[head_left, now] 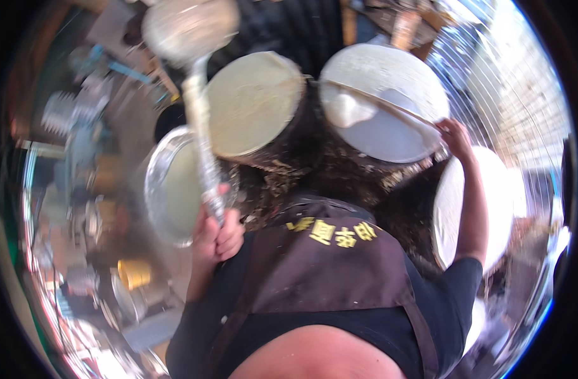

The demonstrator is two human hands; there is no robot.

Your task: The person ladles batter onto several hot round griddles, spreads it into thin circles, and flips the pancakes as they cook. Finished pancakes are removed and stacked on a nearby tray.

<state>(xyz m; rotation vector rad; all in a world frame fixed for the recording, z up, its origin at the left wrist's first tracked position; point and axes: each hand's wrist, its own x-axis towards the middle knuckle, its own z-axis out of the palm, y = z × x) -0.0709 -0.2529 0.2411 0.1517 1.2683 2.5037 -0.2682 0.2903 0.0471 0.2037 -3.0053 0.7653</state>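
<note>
My left hand (221, 235) is closed round the handle of a large, pale-coated ladle (191, 28), raised upright and smeared by motion. Beneath that handle stands a metal basin (153, 183) of pale liquid. My right hand (454, 136) grips one end of a thin stick (396, 108), which lies slantwise across the far right round white cooking surface (390, 63). A thick white blob (347, 110) sits on that surface, just below the stick. Left of it, a second round surface (254, 104) bears a smooth, cream-coloured layer.
Close to my right arm is another round white surface (472, 208). Dark, crusted stove sides (282, 170) show between the round surfaces. A curved wire grid (516, 82) stands at the far right. On the left are a yellow container (134, 274) and blurred clutter.
</note>
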